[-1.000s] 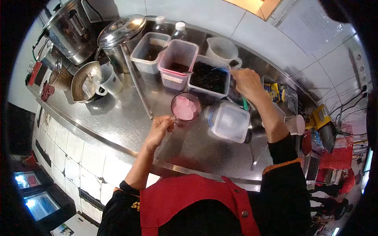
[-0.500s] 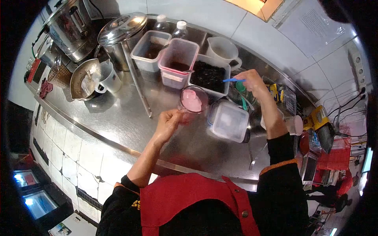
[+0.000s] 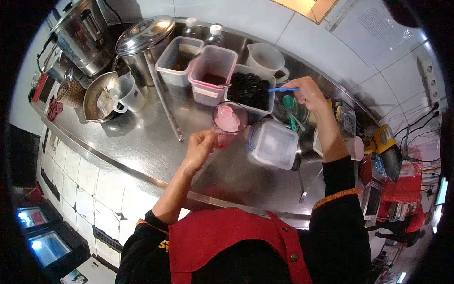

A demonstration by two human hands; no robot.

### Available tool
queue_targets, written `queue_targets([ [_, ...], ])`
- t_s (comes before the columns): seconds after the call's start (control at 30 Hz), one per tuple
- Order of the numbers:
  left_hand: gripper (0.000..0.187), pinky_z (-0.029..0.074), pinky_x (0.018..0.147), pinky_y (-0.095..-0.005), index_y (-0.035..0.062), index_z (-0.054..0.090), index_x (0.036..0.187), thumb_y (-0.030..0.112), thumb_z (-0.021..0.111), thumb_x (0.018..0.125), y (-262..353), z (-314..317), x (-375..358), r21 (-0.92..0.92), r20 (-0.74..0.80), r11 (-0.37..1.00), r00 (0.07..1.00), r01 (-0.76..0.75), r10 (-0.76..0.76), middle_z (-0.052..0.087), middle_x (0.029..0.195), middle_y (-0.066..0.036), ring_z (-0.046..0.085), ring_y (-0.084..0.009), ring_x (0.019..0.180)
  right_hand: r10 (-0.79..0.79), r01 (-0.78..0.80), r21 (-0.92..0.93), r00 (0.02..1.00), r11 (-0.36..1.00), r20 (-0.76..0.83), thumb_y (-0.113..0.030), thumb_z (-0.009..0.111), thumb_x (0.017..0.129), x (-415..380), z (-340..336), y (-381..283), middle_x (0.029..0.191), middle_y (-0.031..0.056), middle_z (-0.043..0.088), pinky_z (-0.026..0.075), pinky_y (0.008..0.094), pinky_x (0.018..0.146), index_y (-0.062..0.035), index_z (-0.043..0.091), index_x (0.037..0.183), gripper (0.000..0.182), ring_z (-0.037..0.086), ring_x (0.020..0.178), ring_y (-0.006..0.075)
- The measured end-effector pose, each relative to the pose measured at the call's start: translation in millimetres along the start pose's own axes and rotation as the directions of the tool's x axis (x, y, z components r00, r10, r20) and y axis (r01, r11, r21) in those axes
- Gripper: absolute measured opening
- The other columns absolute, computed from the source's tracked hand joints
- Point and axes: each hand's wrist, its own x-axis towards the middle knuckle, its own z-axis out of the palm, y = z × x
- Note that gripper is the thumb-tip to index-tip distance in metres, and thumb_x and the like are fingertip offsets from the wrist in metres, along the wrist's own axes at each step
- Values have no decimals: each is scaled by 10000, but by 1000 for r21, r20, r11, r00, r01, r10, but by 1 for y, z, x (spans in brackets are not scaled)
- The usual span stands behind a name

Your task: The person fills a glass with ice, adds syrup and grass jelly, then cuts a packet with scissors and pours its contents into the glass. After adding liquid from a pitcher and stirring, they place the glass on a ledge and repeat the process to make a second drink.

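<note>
At the far left of the steel counter (image 3: 142, 146) stands a big metal urn (image 3: 78, 35), with a metal bowl (image 3: 99, 97) and a white jug (image 3: 130, 92) just in front of it. Next comes a lidded steel pot (image 3: 144, 40), then a clear tub (image 3: 178, 57) with two bottles (image 3: 203, 29) behind it, and a pink-rimmed tub (image 3: 213, 71) holding something dark.

The left hand (image 3: 199, 147) is closed around the base of a clear cup (image 3: 229, 119), fingers wrapped on it. The cup holds pink liquid with ice and is held up just in front of a tub of dark jelly (image 3: 249, 90), touching nothing else that can be seen.

Right of the cup lies a closed clear box (image 3: 274, 144). Behind the jelly tub sits a white pitcher (image 3: 267, 59).

The right hand (image 3: 309, 92) hovers by the jelly tub's right edge, fingers pinched on the handle of a blue spoon (image 3: 282, 89) that points left over the tub. Below it a green spoon (image 3: 289, 106) rests in a bowl.
</note>
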Motion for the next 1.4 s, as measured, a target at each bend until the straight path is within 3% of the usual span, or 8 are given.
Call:
queue_targets([
  [0.4,299,365,525,-229,21,571,661,207,467,871,-7,-2,-7,13,35,1000,999,-11,10,544,640,-5,446,-74,576,115,-114,-32,992,993,42,-136,489,783,-3,3,-7,461,-58,315,134,218,363,-14,644,777,197,236,380,46],
  [0.6,291,369,538,-225,18,575,682,205,464,875,-8,-2,-6,4,44,1000,999,-13,13,555,655,-3,449,-73,584,40,-39,-22,997,999,73,-141,513,777,-4,7,-1,458,-55,318,142,224,382,-17,649,749,186,236,387,59],
  [0.77,280,376,541,-232,36,576,698,229,479,877,-9,-2,-5,-30,73,999,996,-44,46,547,644,-10,463,-83,570,-145,135,-163,988,977,-48,-173,581,734,-10,15,-1,465,-41,383,161,231,383,-19,659,741,173,256,393,58],
  [1.0,258,413,618,-234,-7,606,804,191,462,886,-13,-3,-6,-76,84,996,995,-55,61,614,746,-42,520,-98,657,-370,356,-253,929,900,-7,-186,594,727,-21,8,-2,531,-33,480,203,210,391,-21,661,762,182,326,430,49],
  [1.1,253,427,649,-244,-22,604,826,177,463,888,-6,-1,-8,-69,66,995,995,-76,80,619,772,-58,534,-107,689,-332,319,-183,943,930,-41,-187,591,738,-39,8,-13,564,-43,503,209,198,394,-7,655,789,197,332,444,32],
  [1.27,217,437,675,-260,-24,587,806,169,509,867,-6,-4,-7,-39,35,998,998,-50,51,614,787,-60,545,-113,731,-330,333,-64,943,941,49,-141,570,788,-78,20,-23,547,-75,459,205,175,398,25,634,891,205,309,449,7],
  [1.33,177,442,687,-261,-9,561,799,164,567,836,-16,-7,-2,64,-82,994,993,-84,89,601,783,-54,559,-125,754,-319,321,-11,945,947,66,-128,576,791,-92,33,-16,561,-80,468,195,169,389,6,644,883,176,307,448,-2],
  [1.4,171,447,683,-255,-3,548,799,162,588,823,-17,-7,-1,48,-101,993,988,-111,115,594,788,-52,563,-125,760,-295,285,94,948,954,119,-100,580,808,-98,42,-3,583,-86,475,195,161,392,-12,647,910,150,307,455,-12],
])
